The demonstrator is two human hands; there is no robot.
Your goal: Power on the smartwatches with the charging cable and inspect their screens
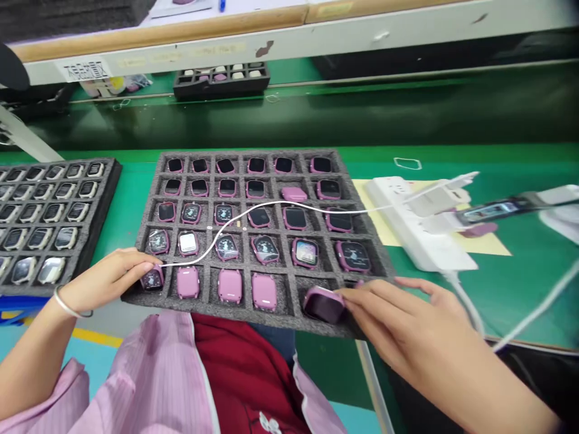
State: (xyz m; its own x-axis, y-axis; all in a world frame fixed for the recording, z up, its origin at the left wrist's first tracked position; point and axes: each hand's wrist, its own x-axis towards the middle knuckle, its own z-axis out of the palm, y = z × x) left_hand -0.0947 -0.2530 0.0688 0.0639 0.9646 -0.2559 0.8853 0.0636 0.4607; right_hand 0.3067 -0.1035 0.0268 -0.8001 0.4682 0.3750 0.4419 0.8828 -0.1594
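Observation:
My left hand (118, 270) is closed at the near left corner of the grey foam tray (280, 314). Its fingers grip a purple smartwatch case (152, 279) with a lit screen, right where a thin white cable (262, 208) ends. Toward the near right corner, my right hand (398, 310) pinches the edge of a purple smartwatch (324, 305) with a dark screen, tilted in its compartment. Other strapless purple watches fill the tray's rows. Some show lit dials, others dark screens. Several, such as one purple watch (230, 286), lie back side up.
A white power strip (402, 223) with plugged-in adapters stands right of the tray, on yellow paper (491, 242). Another foam tray (97, 232) of pale watches lies at the left. Below the shelf edge (271, 45) sits a small black tray (221, 87).

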